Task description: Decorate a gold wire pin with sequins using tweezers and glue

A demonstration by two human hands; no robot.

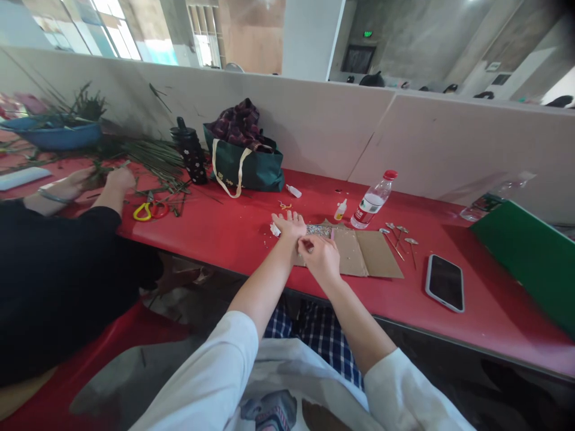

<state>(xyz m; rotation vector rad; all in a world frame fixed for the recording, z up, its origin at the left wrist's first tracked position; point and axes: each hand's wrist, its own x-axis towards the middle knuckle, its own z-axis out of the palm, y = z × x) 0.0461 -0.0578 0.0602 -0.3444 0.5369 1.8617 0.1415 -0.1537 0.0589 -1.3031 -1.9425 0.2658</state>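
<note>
My left hand (290,225) is turned palm up over the near edge of the cardboard, its fingers spread and nothing in them. My right hand (320,256) is beside the left wrist, thumb and fingertips pinched together; whatever is between them is too small to make out. Under and beyond both hands lies a folded piece of cardboard (353,254). A scatter of small shiny bits (318,229) covers its far left part. Behind it stands a small glue bottle (340,209) with a pointed tip. A crumpled white scrap (275,230) sits by my left fingers.
A water bottle (374,200), several thin stems with shiny heads (398,239), a phone (444,282) and a green box (530,257) are to the right. A green bag (251,167) and black tumbler (188,149) stand back left. At left, a co-worker's hands (119,179) handle greenery near scissors (150,209).
</note>
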